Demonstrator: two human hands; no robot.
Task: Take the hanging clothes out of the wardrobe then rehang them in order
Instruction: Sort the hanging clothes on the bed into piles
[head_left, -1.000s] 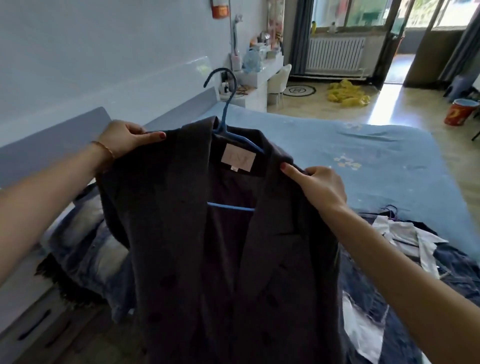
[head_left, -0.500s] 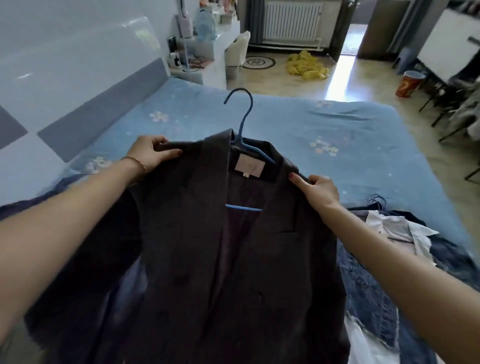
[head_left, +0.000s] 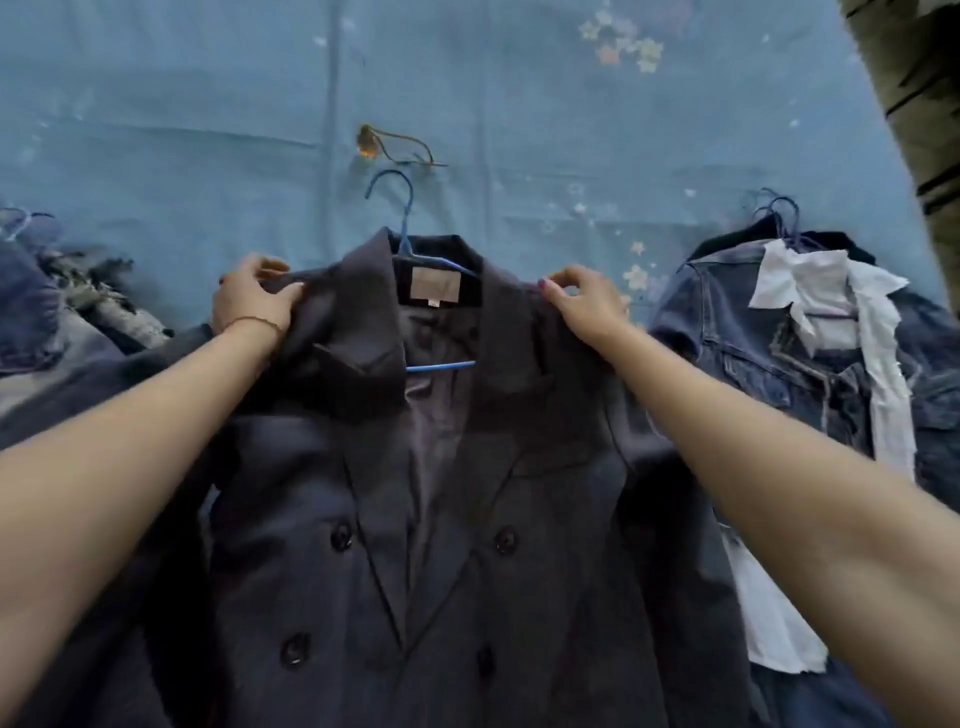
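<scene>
Gripping the dark blazer by its shoulders, we have our left hand pinching fabric at ten o'clock and our right hand pinching at two. It lies flat on the blue bedsheet, on a blue hanger. A denim jacket lies at three o'clock.

dark double-breasted jacket | on blue hanger | flat on bed, front up
</scene>
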